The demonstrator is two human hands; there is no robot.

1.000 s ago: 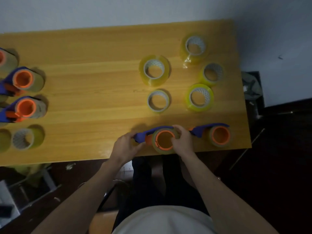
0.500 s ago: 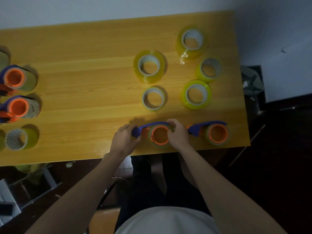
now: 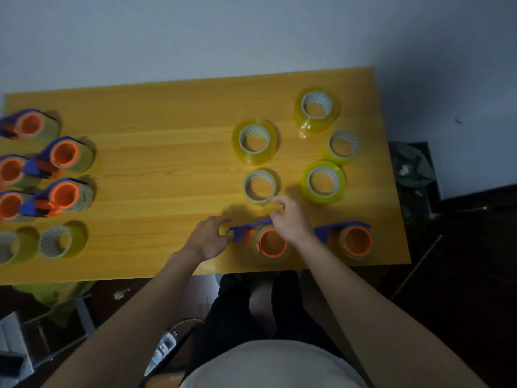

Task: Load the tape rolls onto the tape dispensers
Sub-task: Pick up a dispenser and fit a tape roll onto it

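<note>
Seven loose tape rolls were on the wooden table (image 3: 167, 152): five around 12–2 o'clock of the hands, two at 9. Seven dispensers: five loaded at 9–10 o'clock, two at the near edge. Rolls likely light, stiff, slick-sided; best pinched through the core. Left hand (image 3: 208, 238) pinched the blue handle of the near dispenser (image 3: 270, 242), which carried a roll; right hand (image 3: 291, 222) hovered above, fingers curled, holding nothing visible.

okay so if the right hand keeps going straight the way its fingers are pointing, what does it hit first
Probably the thin pale tape roll just beyond the fingertips of the right hand, which point up and left, away from the person. The remaining gap looks small, but height above the table is unclear.
</note>
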